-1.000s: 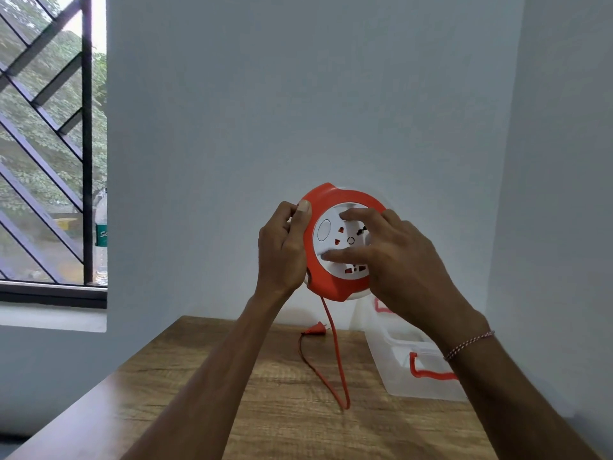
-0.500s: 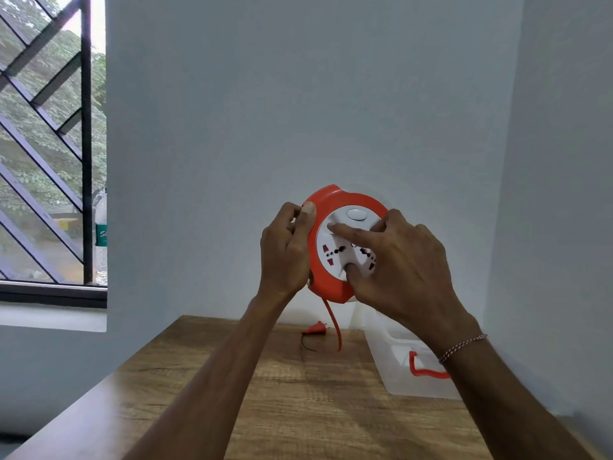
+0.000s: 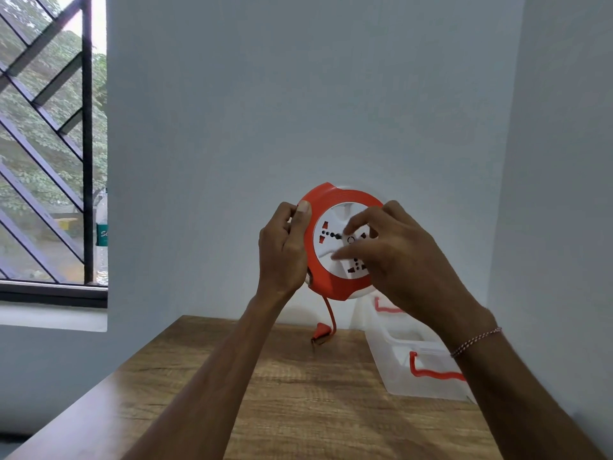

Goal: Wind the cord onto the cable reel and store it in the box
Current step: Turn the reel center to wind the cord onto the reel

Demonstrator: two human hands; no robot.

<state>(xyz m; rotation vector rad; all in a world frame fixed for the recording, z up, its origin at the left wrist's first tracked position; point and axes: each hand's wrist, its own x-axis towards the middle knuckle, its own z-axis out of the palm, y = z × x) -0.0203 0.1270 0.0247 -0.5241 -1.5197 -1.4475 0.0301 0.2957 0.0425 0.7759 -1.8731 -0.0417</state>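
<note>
The left hand (image 3: 282,250) grips the left rim of the round orange cable reel with a white socket face (image 3: 335,240), held upright above the wooden table (image 3: 298,393); its fingers are curled tight, thumb on the front edge. The right hand (image 3: 394,257) spreads its fingertips (image 3: 348,229) on the white face. The clear plastic box with red handles (image 3: 421,363) stands open at right, apparently empty. Since a second ago, the white face has rotated and the orange cord (image 3: 330,313) hangs much shorter, its plug (image 3: 321,333) near the table's far edge.
</note>
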